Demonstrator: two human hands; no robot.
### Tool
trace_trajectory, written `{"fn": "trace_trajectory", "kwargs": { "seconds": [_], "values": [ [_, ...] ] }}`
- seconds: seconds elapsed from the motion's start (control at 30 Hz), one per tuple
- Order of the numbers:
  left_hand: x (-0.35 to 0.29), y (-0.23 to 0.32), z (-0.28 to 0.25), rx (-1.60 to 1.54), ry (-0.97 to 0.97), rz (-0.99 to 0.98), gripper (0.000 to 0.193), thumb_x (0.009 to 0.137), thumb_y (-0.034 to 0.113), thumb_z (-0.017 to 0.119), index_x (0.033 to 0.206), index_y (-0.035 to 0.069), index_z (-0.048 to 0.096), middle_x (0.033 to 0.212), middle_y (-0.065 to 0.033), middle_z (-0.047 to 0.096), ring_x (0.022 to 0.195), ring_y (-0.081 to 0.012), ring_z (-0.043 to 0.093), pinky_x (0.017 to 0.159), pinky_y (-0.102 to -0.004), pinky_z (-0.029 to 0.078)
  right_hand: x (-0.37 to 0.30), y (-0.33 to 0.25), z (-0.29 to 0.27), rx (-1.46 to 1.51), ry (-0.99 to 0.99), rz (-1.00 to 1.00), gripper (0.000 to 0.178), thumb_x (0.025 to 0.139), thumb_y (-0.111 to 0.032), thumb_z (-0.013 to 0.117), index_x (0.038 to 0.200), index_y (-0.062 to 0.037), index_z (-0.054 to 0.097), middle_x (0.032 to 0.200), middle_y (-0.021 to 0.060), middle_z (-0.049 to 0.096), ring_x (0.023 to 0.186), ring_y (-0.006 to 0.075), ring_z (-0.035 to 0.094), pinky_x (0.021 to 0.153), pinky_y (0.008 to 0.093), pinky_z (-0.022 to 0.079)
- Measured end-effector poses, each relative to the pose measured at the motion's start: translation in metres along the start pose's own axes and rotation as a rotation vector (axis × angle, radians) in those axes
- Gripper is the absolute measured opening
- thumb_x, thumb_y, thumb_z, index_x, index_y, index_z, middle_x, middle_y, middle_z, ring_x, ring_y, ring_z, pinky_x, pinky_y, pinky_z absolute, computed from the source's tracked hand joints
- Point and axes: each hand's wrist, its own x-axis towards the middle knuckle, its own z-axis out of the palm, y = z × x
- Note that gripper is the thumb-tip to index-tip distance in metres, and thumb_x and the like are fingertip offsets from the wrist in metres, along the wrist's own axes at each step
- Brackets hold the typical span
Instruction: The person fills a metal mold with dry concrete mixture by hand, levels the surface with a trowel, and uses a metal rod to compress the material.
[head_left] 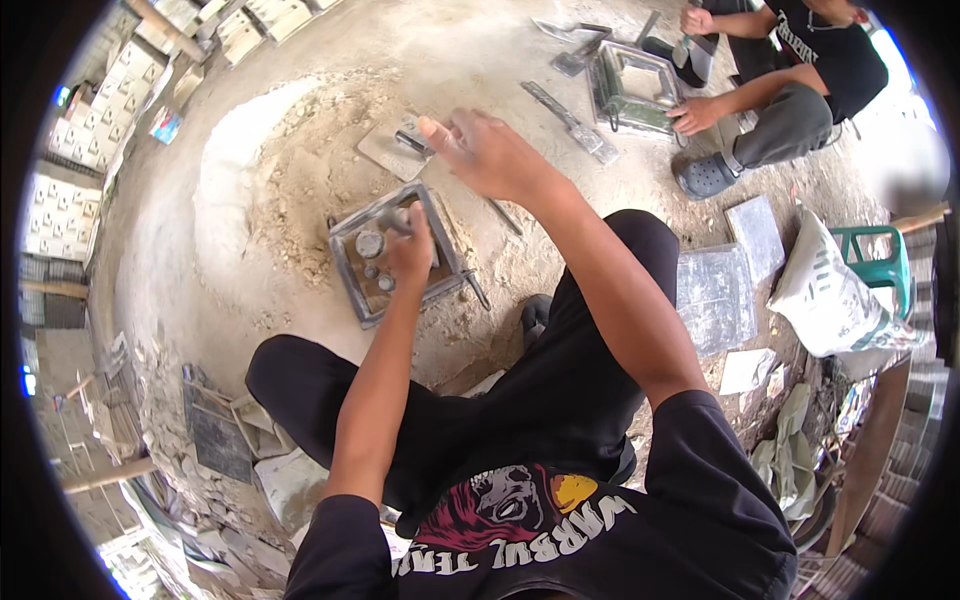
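My left hand (408, 252) is over a square grey moulding frame (348, 268), its thumb up and fingers curled at a blurred grey piece I cannot make out. Inside the frame, round grey pieces (370, 243) of different sizes rest on a sandy bed. My right hand (487, 152) is raised beyond the frame, smeared by motion, so its grip does not show. Just left of its fingers, a flat float (385, 155) with a dark handle lies on the sand. A thin dark rod (505, 216) lies below this hand.
Loose sand (290, 170) spreads around the frame. A co-worker at the upper right touches another frame (612, 100). A long flat tool (570, 120) lies between us. To my right are grey boards (715, 295), a white sack (830, 285) and a green stool (885, 250).
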Motion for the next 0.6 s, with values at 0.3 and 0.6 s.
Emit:
{"fn": "trace_trajectory", "kwargs": {
  "seconds": [0.3,0.6],
  "values": [
    [-0.004,0.03,-0.012,-0.226,-0.403,0.483,0.033,0.083,0.033,0.066,0.091,0.001,0.064,0.078,-0.0171,0.066,0.076,-0.0312,0.065,0.068,-0.0402,0.048,-0.001,-0.021,0.084,0.307,0.197,-0.324,0.04,0.088,-0.038,0.062,0.086,0.0013,0.064,0.081,0.0142,0.065,0.073,0.0264,0.062,0.066,0.0382,0.048],
    [0.064,0.027,-0.129,0.772,-0.965,0.212,0.078,0.071,0.053,0.073,0.126,0.002,0.053,0.123,-0.0177,0.059,0.115,-0.0302,0.055,0.097,-0.0377,0.043,0.007,-0.04,0.11,1.053,0.159,0.203,0.054,0.095,-0.028,0.058,0.048,-0.0151,0.034,0.043,-0.0047,0.036,0.037,0.0058,0.027,0.039,0.0269,0.017]
  ]
}}
